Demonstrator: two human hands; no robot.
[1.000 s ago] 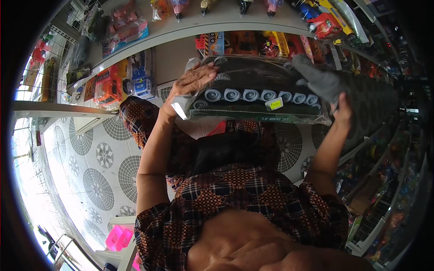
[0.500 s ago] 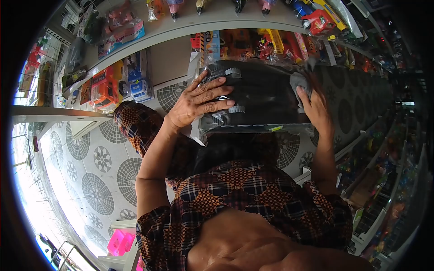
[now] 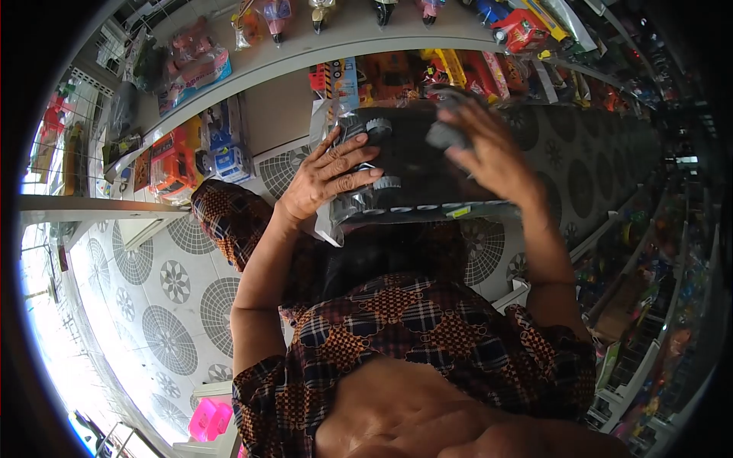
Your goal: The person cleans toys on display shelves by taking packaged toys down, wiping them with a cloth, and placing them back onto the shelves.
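Note:
A dark toy vehicle (image 3: 416, 172) with grey wheels, wrapped in clear plastic, lies across in front of me above my lap, its wheels facing up. My left hand (image 3: 324, 177) grips its left end, four fingers spread over the wheels and the thumb out of sight. In my right hand (image 3: 489, 149), smeared by motion, is a bunched grey cloth (image 3: 449, 137). It is over the right part of the wrapped vehicle; whether it touches the plastic I cannot tell.
A shelf (image 3: 282, 65) with bagged toys curves across the top. Below it stand an orange toy truck (image 3: 174, 164), a blue-and-white toy vehicle (image 3: 229, 156) and other packaged toys. Patterned floor tiles (image 3: 169, 336) lie to the left. A pink container (image 3: 209, 420) is at lower left.
My right hand has moved left with the grey cloth, from the vehicle's right end toward its middle, and is raised more. My left hand keeps its hold on the left end.

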